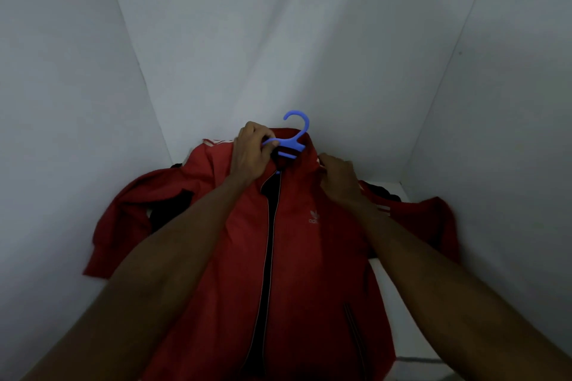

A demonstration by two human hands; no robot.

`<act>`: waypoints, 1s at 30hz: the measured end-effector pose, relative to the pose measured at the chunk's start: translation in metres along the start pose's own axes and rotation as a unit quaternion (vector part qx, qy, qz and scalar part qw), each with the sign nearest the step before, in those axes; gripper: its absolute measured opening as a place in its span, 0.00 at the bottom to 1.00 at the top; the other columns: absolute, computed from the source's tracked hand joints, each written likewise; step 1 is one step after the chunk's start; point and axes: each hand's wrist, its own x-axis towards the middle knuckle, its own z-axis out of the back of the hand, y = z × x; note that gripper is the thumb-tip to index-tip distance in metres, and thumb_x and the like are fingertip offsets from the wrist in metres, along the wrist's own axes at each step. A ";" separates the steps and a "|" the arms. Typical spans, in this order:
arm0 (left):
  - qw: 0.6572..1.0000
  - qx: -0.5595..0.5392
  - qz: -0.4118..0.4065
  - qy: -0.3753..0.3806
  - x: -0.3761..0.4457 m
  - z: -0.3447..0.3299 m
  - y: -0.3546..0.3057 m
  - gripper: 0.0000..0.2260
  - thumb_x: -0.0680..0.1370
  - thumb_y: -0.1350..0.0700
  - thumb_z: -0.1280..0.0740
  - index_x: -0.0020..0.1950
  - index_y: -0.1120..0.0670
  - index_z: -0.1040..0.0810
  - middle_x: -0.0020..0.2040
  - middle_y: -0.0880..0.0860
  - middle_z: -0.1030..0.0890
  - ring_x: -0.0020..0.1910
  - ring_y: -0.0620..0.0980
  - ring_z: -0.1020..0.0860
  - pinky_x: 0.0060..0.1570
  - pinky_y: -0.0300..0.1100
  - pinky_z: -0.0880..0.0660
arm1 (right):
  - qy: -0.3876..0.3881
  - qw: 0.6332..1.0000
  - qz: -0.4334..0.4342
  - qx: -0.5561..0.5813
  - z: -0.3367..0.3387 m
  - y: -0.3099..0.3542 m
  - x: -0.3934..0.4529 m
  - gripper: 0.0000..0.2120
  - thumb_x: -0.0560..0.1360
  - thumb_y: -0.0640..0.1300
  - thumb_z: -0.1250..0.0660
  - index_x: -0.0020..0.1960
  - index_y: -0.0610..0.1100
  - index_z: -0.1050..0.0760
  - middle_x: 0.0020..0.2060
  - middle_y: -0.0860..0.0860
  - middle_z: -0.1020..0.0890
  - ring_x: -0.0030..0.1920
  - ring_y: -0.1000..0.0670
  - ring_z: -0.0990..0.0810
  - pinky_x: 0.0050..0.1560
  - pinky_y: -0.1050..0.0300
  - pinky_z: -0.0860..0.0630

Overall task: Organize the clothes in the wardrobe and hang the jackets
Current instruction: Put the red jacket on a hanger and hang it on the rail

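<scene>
A red track jacket (297, 257) with a dark zip line and a small white logo lies front up on the white shelf, sleeves spread to both sides. A blue plastic hanger (292, 141) pokes out of its collar, hook upward; the hanger's arms are hidden inside the jacket. My left hand (252, 151) is closed on the hanger's left shoulder together with the collar edge. My right hand (337, 175) pinches the jacket's right shoulder fabric beside the collar.
White wardrobe walls rise on the left (62, 102), at the back (294, 40) and on the right (510, 102). A strip of bare white shelf (402, 303) shows to the right of the jacket. A dark garment (168, 213) lies partly under the left sleeve.
</scene>
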 end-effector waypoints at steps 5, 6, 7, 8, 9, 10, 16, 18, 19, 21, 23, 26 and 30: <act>1.000 0.009 -0.021 -0.022 -0.034 0.037 -0.040 0.10 0.81 0.44 0.32 0.48 0.50 0.20 0.47 0.49 0.25 0.47 0.50 0.27 0.48 0.50 0.28 | -0.007 1.000 0.008 0.016 0.033 0.019 -0.041 0.15 0.67 0.33 0.39 0.50 0.46 0.24 0.43 0.46 0.18 0.45 0.42 0.22 0.38 0.48 0.25; 0.999 0.010 -0.033 -0.021 -0.038 0.040 -0.041 0.10 0.81 0.44 0.31 0.48 0.50 0.20 0.46 0.49 0.25 0.46 0.50 0.27 0.47 0.49 0.28 | -0.020 1.000 0.010 -0.009 0.034 0.020 -0.044 0.17 0.66 0.33 0.39 0.51 0.46 0.24 0.43 0.46 0.18 0.45 0.41 0.21 0.39 0.46 0.24; 0.999 0.008 -0.027 -0.016 -0.038 0.043 -0.046 0.10 0.81 0.44 0.32 0.48 0.50 0.21 0.46 0.49 0.26 0.46 0.49 0.27 0.46 0.49 0.27 | -0.027 0.999 -0.005 -0.028 0.037 0.023 -0.044 0.17 0.66 0.33 0.39 0.51 0.47 0.24 0.43 0.46 0.18 0.45 0.40 0.21 0.39 0.45 0.23; 0.999 0.011 -0.043 -0.015 -0.058 0.056 -0.059 0.10 0.82 0.44 0.32 0.48 0.50 0.21 0.47 0.49 0.26 0.46 0.49 0.27 0.45 0.49 0.27 | -0.032 0.998 -0.004 -0.050 0.046 0.031 -0.068 0.16 0.67 0.33 0.38 0.51 0.47 0.23 0.43 0.46 0.17 0.45 0.40 0.20 0.39 0.45 0.23; 0.999 0.014 -0.035 -0.015 -0.066 0.061 -0.068 0.10 0.82 0.45 0.33 0.48 0.50 0.22 0.47 0.48 0.27 0.47 0.49 0.27 0.44 0.49 0.26 | -0.035 0.997 -0.022 -0.072 0.051 0.036 -0.076 0.14 0.68 0.34 0.38 0.51 0.46 0.23 0.43 0.46 0.17 0.45 0.40 0.20 0.39 0.46 0.22; 0.999 0.019 -0.041 -0.020 -0.078 0.074 -0.082 0.08 0.81 0.46 0.33 0.48 0.50 0.23 0.48 0.48 0.27 0.47 0.48 0.26 0.43 0.50 0.25 | -0.040 0.995 -0.031 -0.082 0.061 0.044 -0.093 0.12 0.70 0.36 0.38 0.50 0.46 0.23 0.43 0.45 0.17 0.45 0.39 0.20 0.39 0.47 0.22; 0.997 0.042 -0.015 -0.059 -0.128 0.142 -0.135 0.05 0.79 0.49 0.32 0.49 0.48 0.24 0.58 0.46 0.28 0.47 0.47 0.23 0.35 0.47 0.24 | -0.068 0.983 -0.065 -0.159 0.108 0.088 -0.163 0.09 0.67 0.38 0.35 0.47 0.43 0.22 0.40 0.42 0.17 0.45 0.36 0.21 0.40 0.48 0.27; 0.998 0.040 -0.023 -0.048 -0.155 0.165 -0.150 0.04 0.79 0.50 0.33 0.50 0.49 0.25 0.59 0.46 0.28 0.48 0.46 0.23 0.35 0.47 0.24 | -0.086 0.977 -0.076 -0.181 0.119 0.106 -0.200 0.05 0.67 0.40 0.34 0.43 0.43 0.22 0.37 0.43 0.17 0.43 0.37 0.22 0.40 0.48 0.27; 0.998 0.031 -0.028 -0.050 -0.173 0.179 -0.159 0.04 0.79 0.51 0.33 0.50 0.49 0.25 0.58 0.46 0.28 0.49 0.46 0.23 0.36 0.48 0.23 | -0.103 0.975 -0.080 -0.183 0.129 0.118 -0.224 0.04 0.67 0.40 0.34 0.42 0.44 0.23 0.36 0.44 0.18 0.43 0.38 0.22 0.40 0.49 0.27; 0.998 0.016 -0.040 -0.043 -0.200 0.197 -0.170 0.03 0.79 0.52 0.34 0.50 0.50 0.25 0.55 0.47 0.26 0.50 0.46 0.24 0.39 0.50 0.23 | -0.111 0.972 -0.089 -0.189 0.136 0.129 -0.256 0.02 0.67 0.42 0.32 0.39 0.44 0.23 0.34 0.45 0.18 0.43 0.39 0.22 0.38 0.50 0.29; 0.998 0.011 -0.041 -0.042 -0.212 0.200 -0.172 0.03 0.79 0.52 0.34 0.49 0.50 0.26 0.51 0.46 0.25 0.48 0.47 0.24 0.41 0.51 0.24 | -0.112 0.972 -0.102 -0.178 0.136 0.135 -0.270 0.03 0.66 0.41 0.31 0.37 0.43 0.24 0.33 0.45 0.20 0.42 0.39 0.22 0.37 0.51 0.31; 0.999 0.000 -0.040 -0.016 -0.271 0.226 -0.199 0.03 0.80 0.52 0.34 0.48 0.50 0.26 0.46 0.45 0.24 0.45 0.46 0.25 0.41 0.51 0.25 | -0.087 0.973 -0.111 -0.182 0.150 0.152 -0.343 0.04 0.68 0.44 0.31 0.37 0.44 0.24 0.32 0.46 0.20 0.42 0.41 0.23 0.38 0.52 0.29; 1.000 0.003 -0.023 0.000 -0.296 0.237 -0.221 0.04 0.80 0.50 0.35 0.48 0.49 0.26 0.44 0.45 0.23 0.44 0.45 0.25 0.40 0.48 0.25 | -0.058 0.965 -0.156 -0.201 0.171 0.155 -0.373 0.11 0.71 0.51 0.35 0.36 0.45 0.23 0.31 0.47 0.22 0.43 0.43 0.23 0.41 0.51 0.24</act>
